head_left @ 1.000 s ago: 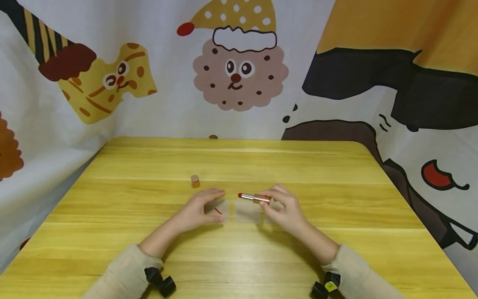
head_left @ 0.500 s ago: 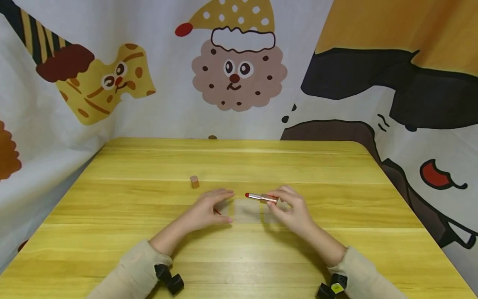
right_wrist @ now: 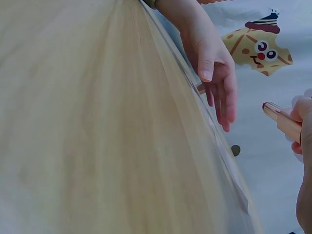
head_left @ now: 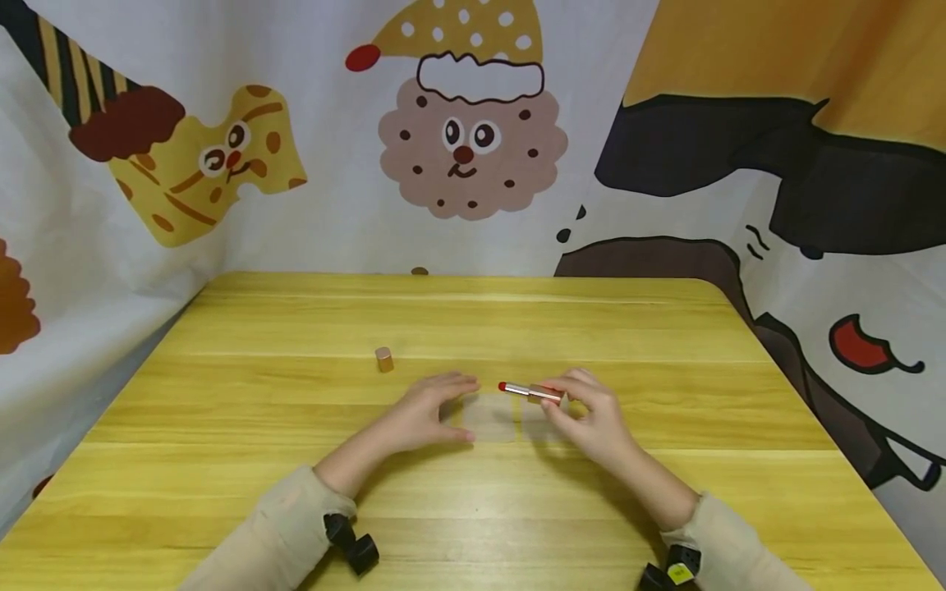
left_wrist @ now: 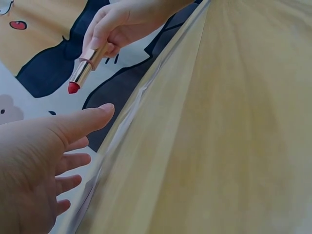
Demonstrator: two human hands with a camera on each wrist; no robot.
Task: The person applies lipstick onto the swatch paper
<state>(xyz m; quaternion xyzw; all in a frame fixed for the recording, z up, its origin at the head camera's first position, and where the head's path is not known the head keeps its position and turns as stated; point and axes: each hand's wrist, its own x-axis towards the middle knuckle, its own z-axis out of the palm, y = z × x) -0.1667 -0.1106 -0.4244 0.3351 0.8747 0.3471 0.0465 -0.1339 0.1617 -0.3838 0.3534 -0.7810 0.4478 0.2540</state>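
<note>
My right hand [head_left: 597, 414] pinches an uncapped lipstick [head_left: 543, 394] by its rose-gold base, thumb against fingers. The red tip points left toward my left hand, above the table, as the left wrist view also shows with the lipstick [left_wrist: 84, 71]. My left hand [head_left: 423, 417] holds nothing; its thumb and fingers are spread apart, the gap facing right. Below and between the hands lies a pale translucent square [head_left: 489, 419]. Another pale square [head_left: 538, 423] is partly covered by my right hand. The lipstick's cap [head_left: 384, 359] stands beyond my left hand.
The wooden table [head_left: 473, 517] spreads around both hands. Behind it hangs a white cloth [head_left: 325, 230] with cartoon prints. A small black device [head_left: 351, 546] is strapped at the left wrist, and another [head_left: 672, 566] at the right.
Both hands have moved right, the lipstick travelling with the right one. The left hand now hides the leftmost square and its red mark, which showed a second ago.
</note>
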